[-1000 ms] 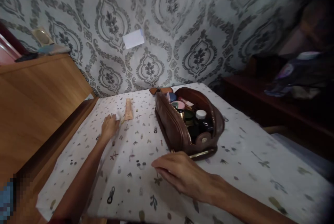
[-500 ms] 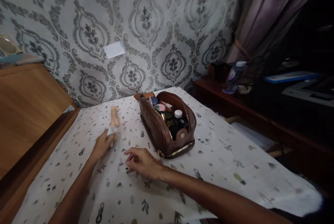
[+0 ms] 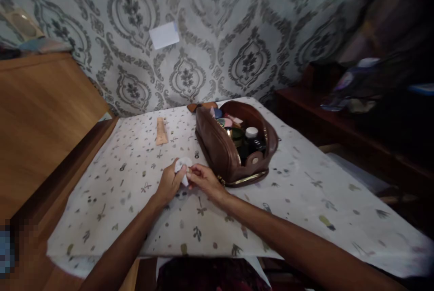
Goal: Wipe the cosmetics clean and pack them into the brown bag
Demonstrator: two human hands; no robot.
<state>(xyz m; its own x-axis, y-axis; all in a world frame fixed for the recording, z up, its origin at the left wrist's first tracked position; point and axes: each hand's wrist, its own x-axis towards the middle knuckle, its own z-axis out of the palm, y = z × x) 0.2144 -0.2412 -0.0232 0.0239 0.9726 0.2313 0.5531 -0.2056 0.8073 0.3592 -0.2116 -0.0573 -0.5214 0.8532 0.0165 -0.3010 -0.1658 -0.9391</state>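
Observation:
A small white, soft-looking piece (image 3: 183, 161), perhaps a tissue or wipe, is held low over the table in front of the bag. My left hand (image 3: 167, 182) grips it between thumb and fingers. From the other side my right hand (image 3: 207, 181) meets it, the thumb and fingertips pinched at its lower edge. Just right of my hands stands a brown leather toiletry bag (image 3: 217, 146), unzipped and wide. Inside it are a dark bottle with a white cap (image 3: 251, 133) and several other containers. A peach-coloured tube (image 3: 161, 132) lies farther back on the left.
A patterned white cloth (image 3: 135, 218) covers the table. Wooden furniture (image 3: 50, 114) borders it on the left, a papered wall behind. An orange-brown item (image 3: 208, 105) lies behind the bag. At right, a clear bottle (image 3: 352, 78) stands on a dark red-brown surface.
My left hand has moved right with the white piece, and my right hand has closed on it too. The tube and bag stay put on the cloth; the camera view has shifted.

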